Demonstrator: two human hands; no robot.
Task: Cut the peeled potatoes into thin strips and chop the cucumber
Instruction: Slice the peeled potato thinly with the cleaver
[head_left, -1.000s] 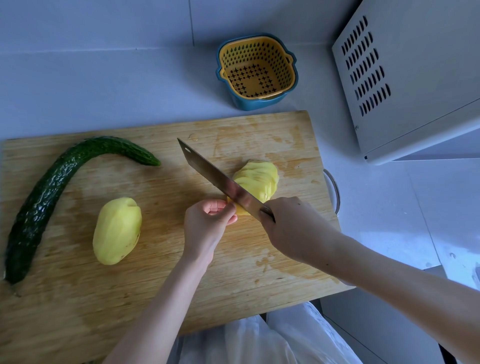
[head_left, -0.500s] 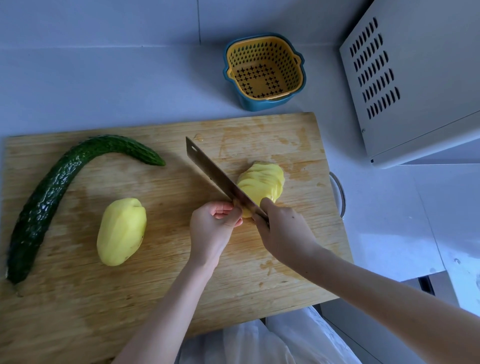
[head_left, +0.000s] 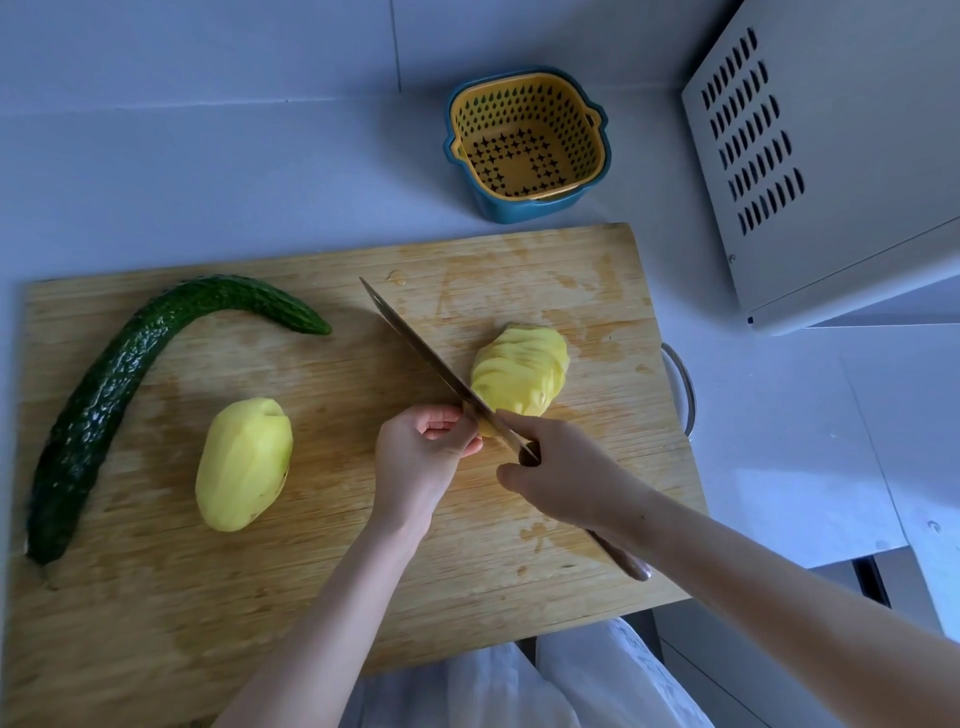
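Observation:
On the wooden cutting board (head_left: 322, 597) a peeled potato (head_left: 519, 371) lies sliced into a leaning stack, right of centre. My right hand (head_left: 563, 473) grips the knife (head_left: 426, 358) by its handle, the blade resting against the stack's left side. My left hand (head_left: 421, 457) is curled at the near end of the sliced potato, fingertips against the blade's flat. A whole peeled potato (head_left: 243, 465) lies left of my left hand. A long curved cucumber (head_left: 119, 384) lies along the board's left side.
A yellow perforated strainer in a blue bowl (head_left: 527, 143) stands on the counter behind the board. A white vented appliance (head_left: 831, 156) sits at the right. A metal ring handle (head_left: 683, 389) sticks out from the board's right edge.
The knife and both hands stay at the sliced potato; the blade shifted only slightly along the near end. The view has drifted a little.

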